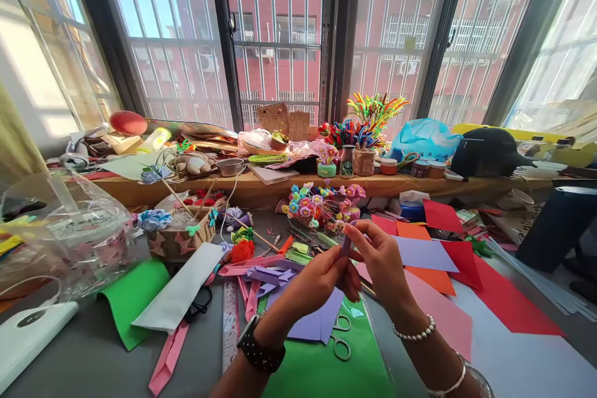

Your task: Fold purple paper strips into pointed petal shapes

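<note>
Both hands meet over the middle of the table around a narrow purple folded paper strip (346,245). My left hand (318,278) is closed on its lower part. My right hand (375,256) pinches its upper end between thumb and fingers. Below them, purple paper sheets (302,327) lie on a green mat (298,373). The handles of a pair of scissors (341,348) show beside the sheets; the blades are hidden. Left of my hands is a pile of folded purple paper pieces (271,276), with pink folded strips (250,298) next to it.
Red sheets (508,292), an orange sheet (430,280) and a lavender sheet (422,253) spread out on the right. A ruler (230,323), a white paper packet (180,289) and green paper (133,298) lie left. Paper-like flowers (308,204) stand behind my hands, before a cluttered sill (196,187).
</note>
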The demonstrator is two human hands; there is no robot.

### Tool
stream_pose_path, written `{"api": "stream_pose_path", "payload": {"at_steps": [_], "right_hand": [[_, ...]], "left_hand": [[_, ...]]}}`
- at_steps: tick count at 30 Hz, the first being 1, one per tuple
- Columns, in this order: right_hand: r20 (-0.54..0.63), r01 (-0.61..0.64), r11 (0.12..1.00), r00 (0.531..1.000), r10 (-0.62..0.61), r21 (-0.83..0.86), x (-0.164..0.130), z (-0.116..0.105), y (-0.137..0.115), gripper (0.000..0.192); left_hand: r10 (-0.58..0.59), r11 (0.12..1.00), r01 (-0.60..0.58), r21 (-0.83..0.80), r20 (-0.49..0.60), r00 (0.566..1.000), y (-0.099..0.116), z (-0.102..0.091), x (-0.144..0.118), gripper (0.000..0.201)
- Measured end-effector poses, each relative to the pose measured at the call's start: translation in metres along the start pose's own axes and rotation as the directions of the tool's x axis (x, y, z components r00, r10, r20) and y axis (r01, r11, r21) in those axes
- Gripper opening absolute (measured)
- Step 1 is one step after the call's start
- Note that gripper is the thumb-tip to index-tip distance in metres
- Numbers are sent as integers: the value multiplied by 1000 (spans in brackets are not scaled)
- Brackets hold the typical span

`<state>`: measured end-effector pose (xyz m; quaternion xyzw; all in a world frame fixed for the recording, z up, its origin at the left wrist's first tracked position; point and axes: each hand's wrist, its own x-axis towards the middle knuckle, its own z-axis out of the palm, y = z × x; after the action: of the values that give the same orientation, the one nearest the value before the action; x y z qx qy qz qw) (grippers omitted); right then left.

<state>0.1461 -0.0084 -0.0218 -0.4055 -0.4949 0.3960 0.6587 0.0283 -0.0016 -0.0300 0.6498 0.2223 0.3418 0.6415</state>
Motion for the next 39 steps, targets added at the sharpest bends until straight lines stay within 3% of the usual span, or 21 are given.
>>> {"api": "stream_pose_path", "payload": {"at_steps": [5, 10, 16, 20, 22, 26, 29, 31, 33, 35, 36, 37, 38, 39], "right_hand": [[247, -76, 997, 966, 76, -9, 4, -4, 3, 27], [155, -4, 994, 988, 21, -109, 3, -2, 3, 30], [61, -18, 994, 998, 25, -105, 3, -3, -7, 23], [83, -20, 984, 996, 34, -175, 9, -11, -7, 23], [100, 0, 967, 995, 26, -255, 12, -17, -6, 23], [252, 192, 847, 965, -71, -495, 14, -22, -6, 24], [431, 365, 714, 897, -98, -597, 13, -21, -7, 25], [493, 401, 683, 867, -69, -610, 13, -24, -9, 24], [495, 401, 684, 867, -68, -609, 14, -33, -16, 23], [407, 372, 714, 904, -133, -594, 14, -46, -26, 22], [295, 344, 744, 933, -205, -573, 13, -52, -32, 21], [96, 310, 783, 946, -309, -538, 12, -57, -38, 19], [-146, 304, 821, 897, -418, -483, 11, -60, -43, 15], [-359, 347, 844, 789, -499, -410, 9, -60, -47, 13]], "left_hand": [[16, 1000, -16, -13, -50, 999, -3, 0, 1, 32], [-4, 998, -5, -67, -139, 990, -5, 4, 4, 33], [-61, 998, 63, 17, -85, 994, 1, 4, 1, 32], [-99, 973, 113, 203, -80, 992, 14, -13, -5, 31], [-86, 940, 126, 317, -136, 987, 23, -24, -10, 28], [25, 856, 126, 501, -283, 959, 34, -38, -17, 29], [-8, 805, 161, 571, -261, 965, 39, -44, -22, 29], [-42, 779, 172, 602, -224, 974, 43, -48, -26, 30], [-36, 763, 175, 622, -230, 973, 47, -53, -31, 30], [28, 773, 175, 610, -309, 951, 53, -59, -36, 26], [84, 787, 170, 593, -376, 923, 56, -62, -39, 24], [148, 801, 156, 578, -443, 884, 59, -64, -41, 22], [218, 813, 136, 566, -514, 830, 62, -66, -44, 22], [285, 821, 117, 560, -577, 765, 64, -67, -46, 21]]}}
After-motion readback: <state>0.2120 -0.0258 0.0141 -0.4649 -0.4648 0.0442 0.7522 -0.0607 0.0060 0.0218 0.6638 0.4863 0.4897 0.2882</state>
